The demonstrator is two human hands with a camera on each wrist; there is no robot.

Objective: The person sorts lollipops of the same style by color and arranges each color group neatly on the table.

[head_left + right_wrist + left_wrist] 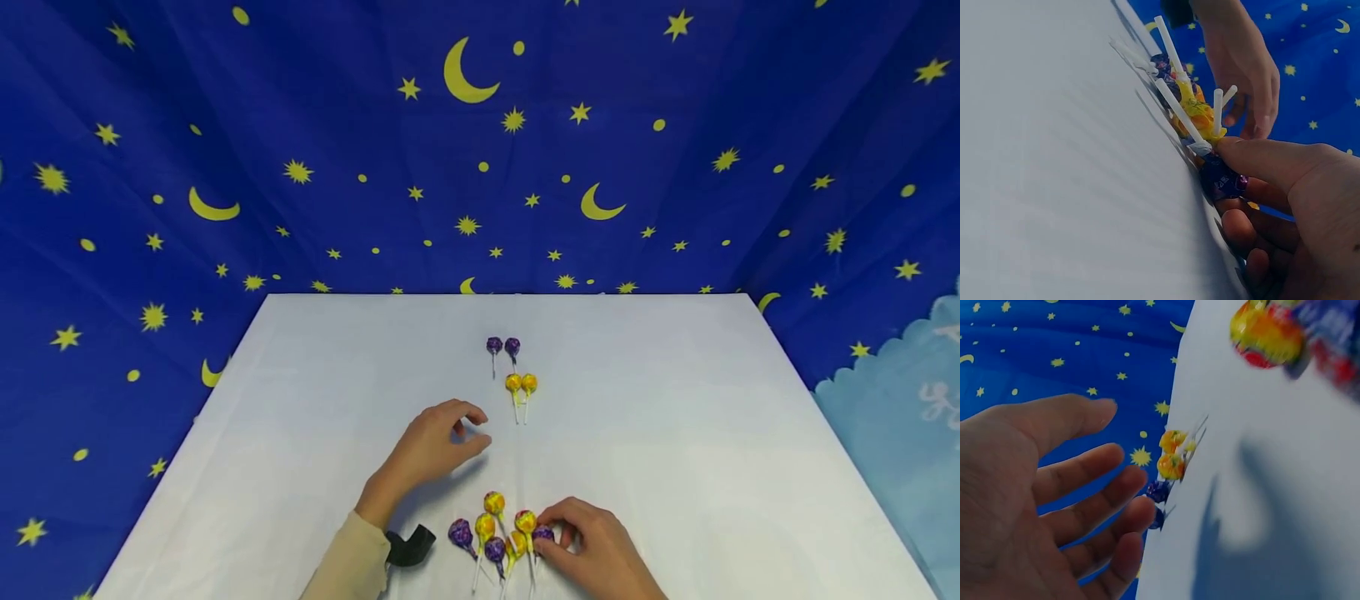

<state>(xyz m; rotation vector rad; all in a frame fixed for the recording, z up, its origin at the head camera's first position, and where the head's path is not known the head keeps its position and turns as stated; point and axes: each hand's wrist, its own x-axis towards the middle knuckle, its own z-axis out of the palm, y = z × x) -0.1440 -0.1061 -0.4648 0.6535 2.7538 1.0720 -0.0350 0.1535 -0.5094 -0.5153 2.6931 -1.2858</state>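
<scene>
In the head view, my right hand (pixel 600 546) is at the right side of a loose pile of lollipops with yellow and purple wrappers. Its thumb and fingers pinch a purple lollipop (pixel 1225 178), whose white stick shows in the right wrist view. Beside it in the pile lie a yellow lollipop (pixel 525 522) and another purple lollipop (pixel 461 533). My left hand (pixel 435 442) hovers above the table beyond the pile, fingers loosely bent and apart, holding nothing. Farther back lie two yellow lollipops (pixel 529 383) side by side, and behind them two purple lollipops (pixel 493 345).
A white table (pixel 337 350) carries everything. Behind it and at the sides hangs a blue cloth (pixel 360 217) with yellow moons and stars. A light blue patch (pixel 900 417) shows at the right. Around my left wrist is a black band (pixel 411 548), next to a beige sleeve (pixel 352 562).
</scene>
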